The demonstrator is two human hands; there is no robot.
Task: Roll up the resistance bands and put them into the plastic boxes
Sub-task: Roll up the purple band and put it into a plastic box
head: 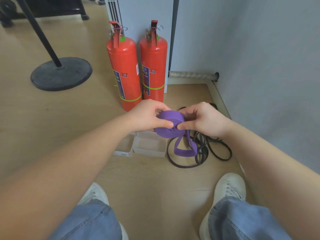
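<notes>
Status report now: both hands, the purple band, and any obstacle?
Left hand and right hand both gripping purple resistance band. Mostly coiled, tail loop hanging. Plastic boxes open below, nothing blocking.

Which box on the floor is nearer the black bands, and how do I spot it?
Start at the two red fire extinguishers against the wall. In front of them, under the hands, two clear plastic boxes sit side by side. Yours is the right box: bigger and next to the black bands, unlike the narrower left box.
</notes>
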